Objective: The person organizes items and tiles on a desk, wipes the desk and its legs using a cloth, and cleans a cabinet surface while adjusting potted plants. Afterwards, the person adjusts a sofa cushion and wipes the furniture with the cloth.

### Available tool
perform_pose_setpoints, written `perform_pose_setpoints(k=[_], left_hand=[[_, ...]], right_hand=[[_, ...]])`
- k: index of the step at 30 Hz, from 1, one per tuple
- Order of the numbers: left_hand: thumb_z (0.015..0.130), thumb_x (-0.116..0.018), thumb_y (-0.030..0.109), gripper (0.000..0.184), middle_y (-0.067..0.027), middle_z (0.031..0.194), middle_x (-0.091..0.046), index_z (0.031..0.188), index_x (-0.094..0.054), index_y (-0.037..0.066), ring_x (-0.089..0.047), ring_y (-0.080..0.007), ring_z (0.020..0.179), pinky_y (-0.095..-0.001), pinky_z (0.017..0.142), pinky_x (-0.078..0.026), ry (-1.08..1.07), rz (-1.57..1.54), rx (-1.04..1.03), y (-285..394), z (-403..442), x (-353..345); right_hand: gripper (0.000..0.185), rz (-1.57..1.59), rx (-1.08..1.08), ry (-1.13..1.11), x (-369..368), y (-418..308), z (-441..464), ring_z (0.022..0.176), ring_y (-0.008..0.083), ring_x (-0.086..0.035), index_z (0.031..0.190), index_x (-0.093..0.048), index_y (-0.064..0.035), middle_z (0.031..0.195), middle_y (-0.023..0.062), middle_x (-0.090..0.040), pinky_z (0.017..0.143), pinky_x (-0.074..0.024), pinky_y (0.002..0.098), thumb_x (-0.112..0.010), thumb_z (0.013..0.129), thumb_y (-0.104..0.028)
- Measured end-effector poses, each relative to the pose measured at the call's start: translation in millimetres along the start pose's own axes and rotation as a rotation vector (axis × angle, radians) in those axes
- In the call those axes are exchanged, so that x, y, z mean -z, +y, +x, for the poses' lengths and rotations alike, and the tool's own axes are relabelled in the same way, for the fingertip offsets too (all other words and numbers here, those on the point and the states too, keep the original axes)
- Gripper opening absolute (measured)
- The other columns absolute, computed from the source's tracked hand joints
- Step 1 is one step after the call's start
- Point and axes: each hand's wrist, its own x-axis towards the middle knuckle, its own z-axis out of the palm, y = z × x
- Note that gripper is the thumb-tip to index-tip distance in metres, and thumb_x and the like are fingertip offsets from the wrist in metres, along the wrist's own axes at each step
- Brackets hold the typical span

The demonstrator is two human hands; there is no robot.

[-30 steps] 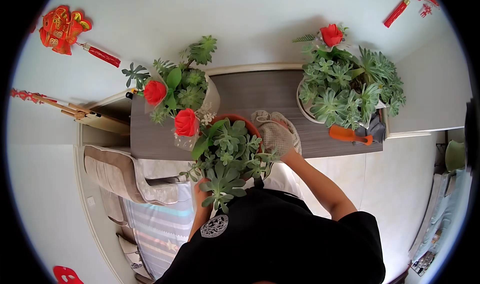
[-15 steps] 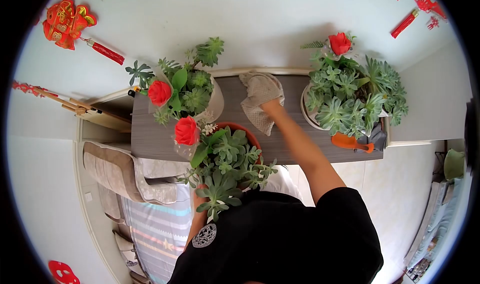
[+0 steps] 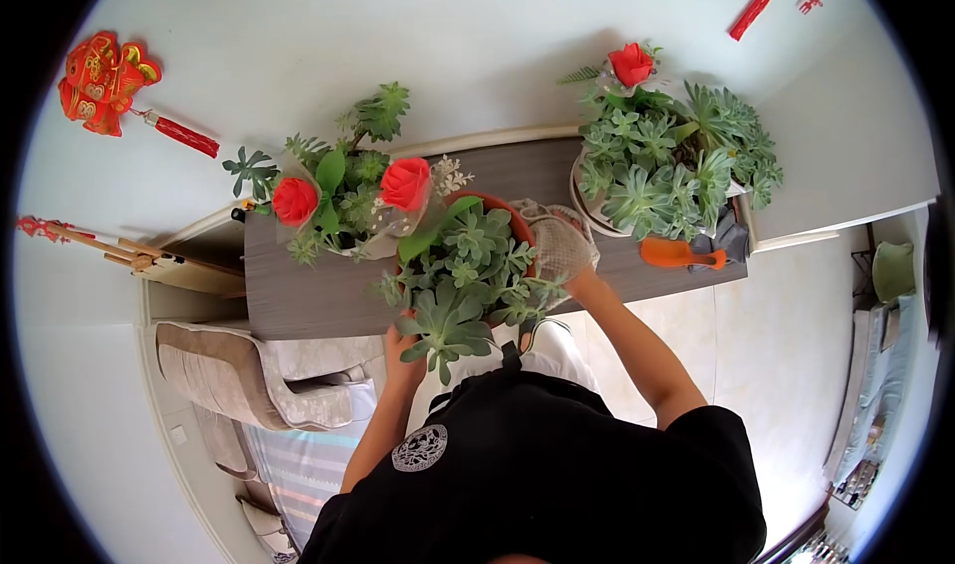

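A potted succulent (image 3: 476, 241) in a terracotta-coloured pot (image 3: 521, 228), with a red artificial rose (image 3: 406, 184) stuck in it, is at the front of the grey wooden top. My left hand (image 3: 402, 349) grips the pot from the lower left, its fingers partly hidden by leaves. On the other side, my right hand (image 3: 580, 282) is closed on a beige cloth (image 3: 559, 244), which lies against the pot's right side; most of its fingers are behind the cloth.
Another succulent with a red rose (image 3: 294, 202) stands in a white pot (image 3: 370, 250) on the left. A larger succulent (image 3: 652, 181) is at the right, near an orange trowel (image 3: 681, 255) and a dark grey cloth-like item (image 3: 734, 243). The cabinet top (image 3: 308, 300) ends before my body.
My right hand has drawn the cloth from the back of the cabinet top to the pot's right side. The potted succulent and my left hand have moved forward, away from my body.
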Motion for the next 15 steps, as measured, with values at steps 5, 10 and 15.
perform_pose_setpoints(k=[5,10,15], left_hand=[[0.097,-0.049,0.009,0.019,-0.0047,0.105,-0.063,0.112,-0.058,0.001,-0.06,-0.0141,0.092,-0.028,0.077,-0.049,0.071,-0.154,0.007,10,40,-34],[0.098,-0.047,0.007,0.018,-0.0079,0.113,-0.062,0.111,-0.057,0.001,-0.062,-0.0189,0.099,-0.0354,0.085,-0.052,0.048,-0.368,0.076,39,84,-68],[0.1,-0.044,0.012,0.023,-0.0105,0.119,-0.06,0.117,-0.055,0.0,-0.059,-0.0214,0.109,-0.0416,0.096,-0.051,0.05,-0.296,0.114,55,117,-83]], right_hand=[[0.069,-0.67,0.032,0.1,38,-34,-69,0.139,0.0315,-0.031,0.137,-0.05,-0.0156,0.142,0.011,-0.045,0.115,-0.0175,0.0502,-0.068,0.077,-0.045],[0.069,-0.585,0.038,0.362,41,-28,-80,0.131,0.0333,-0.041,0.132,-0.053,-0.0094,0.137,0.0133,-0.05,0.112,-0.0264,0.0462,-0.074,0.072,-0.037],[0.073,-0.534,-0.021,0.475,22,-11,-75,0.127,0.0334,-0.044,0.133,-0.05,-0.0078,0.134,0.0136,-0.051,0.11,-0.0295,0.046,-0.077,0.07,-0.033]])
